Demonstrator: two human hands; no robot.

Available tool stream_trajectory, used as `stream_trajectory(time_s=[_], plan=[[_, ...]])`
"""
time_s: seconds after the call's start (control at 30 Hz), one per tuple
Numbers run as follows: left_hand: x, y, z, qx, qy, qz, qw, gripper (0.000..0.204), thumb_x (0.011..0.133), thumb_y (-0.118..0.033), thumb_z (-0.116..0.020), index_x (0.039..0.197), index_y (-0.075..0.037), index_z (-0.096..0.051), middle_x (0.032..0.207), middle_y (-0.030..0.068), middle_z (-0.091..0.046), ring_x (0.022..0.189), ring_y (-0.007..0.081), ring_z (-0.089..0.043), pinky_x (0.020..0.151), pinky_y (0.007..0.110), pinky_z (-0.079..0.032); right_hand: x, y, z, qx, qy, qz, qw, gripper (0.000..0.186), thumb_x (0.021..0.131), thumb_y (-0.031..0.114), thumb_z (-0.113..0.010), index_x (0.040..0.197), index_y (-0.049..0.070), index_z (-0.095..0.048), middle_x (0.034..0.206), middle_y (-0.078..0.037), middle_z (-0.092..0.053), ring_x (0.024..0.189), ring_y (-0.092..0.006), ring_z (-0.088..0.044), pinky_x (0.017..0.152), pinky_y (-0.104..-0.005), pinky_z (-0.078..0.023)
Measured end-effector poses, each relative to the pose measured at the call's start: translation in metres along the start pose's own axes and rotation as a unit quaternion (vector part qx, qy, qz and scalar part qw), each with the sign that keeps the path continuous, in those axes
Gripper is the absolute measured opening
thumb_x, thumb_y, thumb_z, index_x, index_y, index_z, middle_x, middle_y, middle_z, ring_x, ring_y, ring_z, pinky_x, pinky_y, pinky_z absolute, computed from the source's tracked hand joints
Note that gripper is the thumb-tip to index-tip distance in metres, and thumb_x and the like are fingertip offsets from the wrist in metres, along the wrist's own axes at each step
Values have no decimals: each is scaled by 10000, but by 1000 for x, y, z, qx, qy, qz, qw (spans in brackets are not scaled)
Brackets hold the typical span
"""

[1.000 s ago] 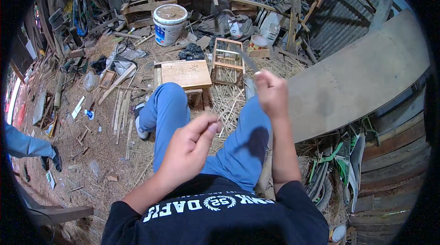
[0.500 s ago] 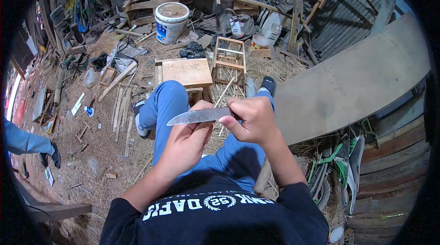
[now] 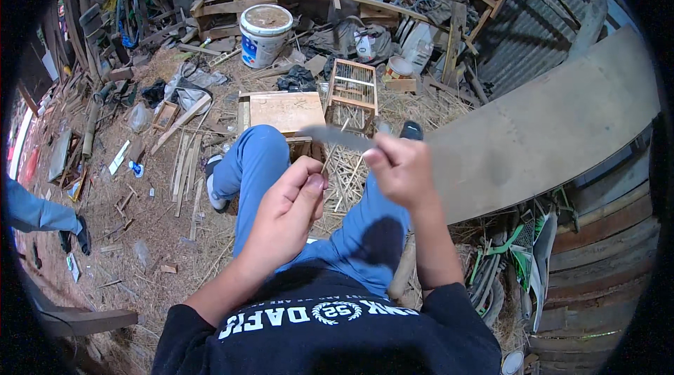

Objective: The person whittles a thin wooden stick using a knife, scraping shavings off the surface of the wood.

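Observation:
In front of my torso, my left hand (image 3: 291, 210) is closed around a thin wooden stick (image 3: 333, 152), which sticks up from between thumb and fingers. My right hand (image 3: 404, 173), a little higher and to the right, grips a knife (image 3: 335, 138), its blade blurred and pointing left above the stick. Just beyond my knees lie a pale wooden board (image 3: 281, 110) and a small wooden cage (image 3: 351, 87), with many loose sticks (image 3: 349, 192) on the ground between my legs.
A white bucket (image 3: 265, 35) stands behind the board. A large panel (image 3: 533, 122) runs along my right above a green two-wheeler (image 3: 509, 256). Scrap wood (image 3: 182, 164) and litter cover the ground. Another person's leg (image 3: 42, 213) shows at far left.
Half a second ago the blade lay across my left hand; now my right hand has lifted it up and away. A second ago it was higher, pointing upward.

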State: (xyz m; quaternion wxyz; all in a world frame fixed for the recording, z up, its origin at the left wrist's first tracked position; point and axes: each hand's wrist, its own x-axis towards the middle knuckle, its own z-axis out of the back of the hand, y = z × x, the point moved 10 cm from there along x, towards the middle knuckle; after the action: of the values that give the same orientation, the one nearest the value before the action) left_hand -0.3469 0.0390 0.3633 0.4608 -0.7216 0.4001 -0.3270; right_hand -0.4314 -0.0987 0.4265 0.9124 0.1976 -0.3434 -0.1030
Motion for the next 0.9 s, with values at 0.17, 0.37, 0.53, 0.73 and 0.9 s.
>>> stream_trajectory(time_s=[0.17,0.37,0.53,0.73,0.9], plan=[[-2,-4,1,51,-6,18,999,97,1035,-101,-494,1022,-45,-572,758,-47,-448,661,37,-392,574,218,-332,-7,39,-22,-41,58,91,993,512,907,512,-628,646,87,-512,554,-119,-518,512,-328,-590,468,-428,-427],[-2,-3,7,68,-37,-14,997,116,1036,-115,-513,1070,-32,-586,772,-56,-472,657,22,-392,566,212,-327,3,22,-5,-61,4,59,996,516,919,507,-621,655,75,-519,551,-130,-526,503,-325,-582,464,-418,-420],[-4,4,7,43,-22,15,999,154,1056,-160,-501,1098,-33,-579,761,-67,-478,644,3,-400,555,200,-324,8,-47,32,-29,-83,-136,987,505,941,482,-614,683,55,-537,554,-152,-527,503,-352,-561,468,-415,-407],[0,-4,8,21,-59,-5,998,113,1037,-108,-524,1095,-32,-585,804,-46,-496,688,15,-419,585,203,-345,-1,21,-10,-25,17,27,999,498,915,495,-636,670,73,-533,556,-141,-522,513,-350,-574,458,-424,-407],[-1,-5,5,75,-19,-17,997,114,1028,-79,-530,1105,-20,-591,853,-33,-519,726,21,-433,615,206,-362,-7,44,-25,-19,49,96,994,508,899,522,-640,662,84,-541,544,-120,-520,505,-321,-591,453,-420,-421]])
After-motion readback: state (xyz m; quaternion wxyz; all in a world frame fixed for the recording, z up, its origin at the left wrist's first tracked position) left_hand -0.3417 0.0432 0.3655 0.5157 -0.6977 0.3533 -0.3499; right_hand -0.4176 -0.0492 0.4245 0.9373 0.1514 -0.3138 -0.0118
